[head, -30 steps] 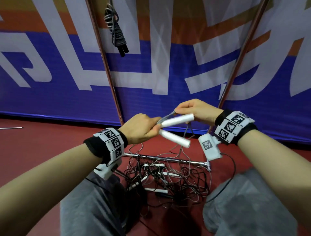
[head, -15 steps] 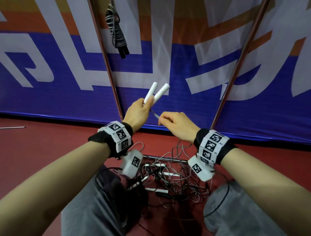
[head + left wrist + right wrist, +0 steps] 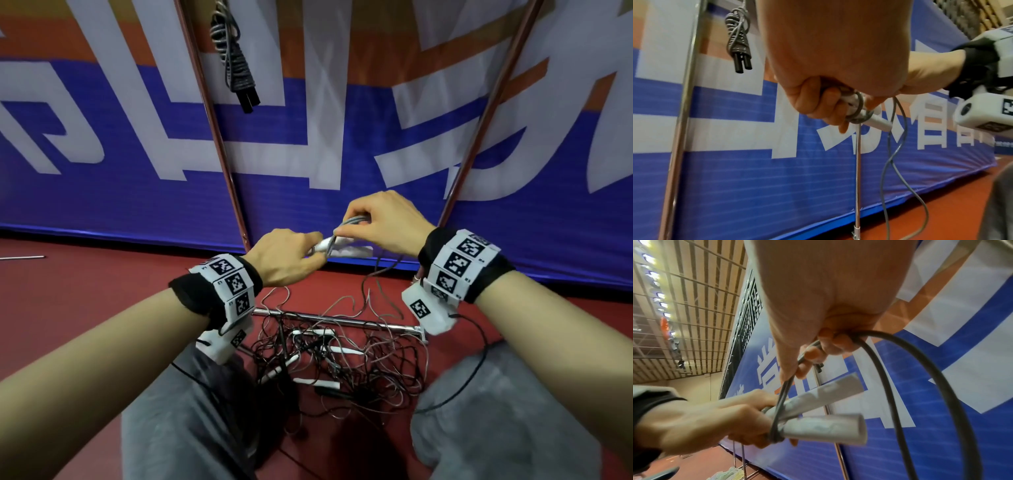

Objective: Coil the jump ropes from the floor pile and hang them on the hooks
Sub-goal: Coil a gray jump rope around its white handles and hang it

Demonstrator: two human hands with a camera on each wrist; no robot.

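Two white handles (image 3: 342, 247) gripped together in left hand (image 3: 286, 257), fingers curled round them; lying roughly level, pointing right, versus half a second ago when raised upright above the fist. Grey cord (image 3: 898, 369) pinched in right hand (image 3: 383, 219) between thumb and curled fingers, looped over the handles just beside left fist; a few turns already wrapped round handles near the left fingers (image 3: 818, 104). Right hand now above and right of the handles, up from its earlier lower spot beneath them. Both hands closer together, nearly touching over the wrap. Slack of cord hanging from the hands down toward floor pile (image 3: 342, 356), a tangle of thin ropes with several white handles mixed in, on red floor (image 3: 68, 291) between grey-trousered knees; pile unchanged from earlier frames. Thin metal bar (image 3: 335, 320) lying across far edge of pile. One coiled rope with black handles (image 3: 236, 58) hanging high beside left copper-coloured pole (image 3: 219, 137), same place as before; hook itself out of sight. Second pole (image 3: 479, 120) slanting at right. Blue, white and orange banner (image 3: 102, 137) behind. Marker-tagged wristbands with white camera housings on both wrists.
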